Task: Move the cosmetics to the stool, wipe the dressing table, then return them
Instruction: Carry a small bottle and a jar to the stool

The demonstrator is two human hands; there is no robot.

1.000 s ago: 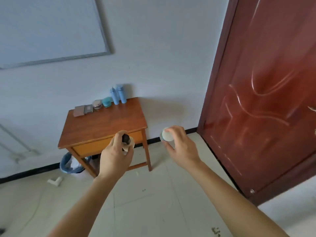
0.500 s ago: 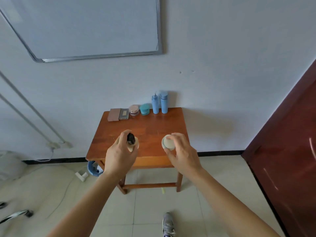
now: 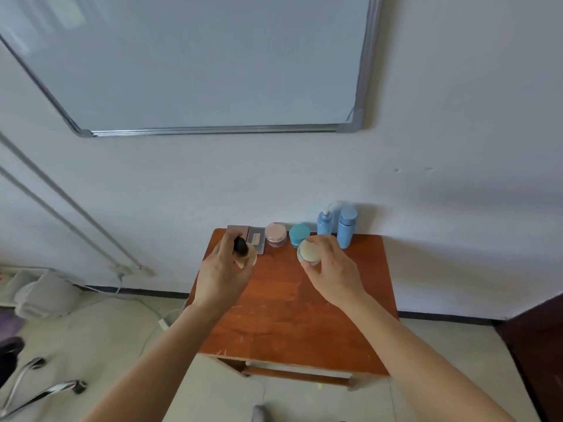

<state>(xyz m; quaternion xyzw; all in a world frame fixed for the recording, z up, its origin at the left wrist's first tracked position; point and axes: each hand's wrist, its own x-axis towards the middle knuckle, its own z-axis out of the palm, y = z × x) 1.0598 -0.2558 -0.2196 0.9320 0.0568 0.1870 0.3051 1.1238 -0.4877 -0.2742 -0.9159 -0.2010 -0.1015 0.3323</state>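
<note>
The person stands at a small reddish-brown wooden table point(image 3: 292, 315) pushed against a white wall, both bare arms stretched out over its top. The left hand point(image 3: 222, 275) is held above the table's back left part, its fingers point(image 3: 224, 248) curled around a small cream-coloured cosmetic bottle with a dark cap point(image 3: 243, 252), the cap pointing up and away. The right hand point(image 3: 332, 275) hovers over the middle of the table, fingers wrapped from behind around a round pale cream jar with a thin blue ring point(image 3: 308, 253). Whether either item touches the tabletop cannot be told; both look lifted clear of it.

Along the back edge, next to the wall, the other cosmetics stand in a row: a flat brown rectangular compact point(image 3: 238, 230) partly behind the left hand, a grey rectangular palette point(image 3: 256, 237) just beside it, a round pink jar with a clear lid point(image 3: 275, 234), a teal round jar point(image 3: 299, 234) partly behind the held cream jar, a light blue pump bottle point(image 3: 324, 222) and a light blue capped cylindrical bottle point(image 3: 345, 226) at the right end.

A silver-framed whiteboard point(image 3: 213, 130) hangs on the wall above. On the tiled floor to the left lie a white cable point(image 3: 134, 300) and the chrome legs of a chair point(image 3: 45, 388).
</note>
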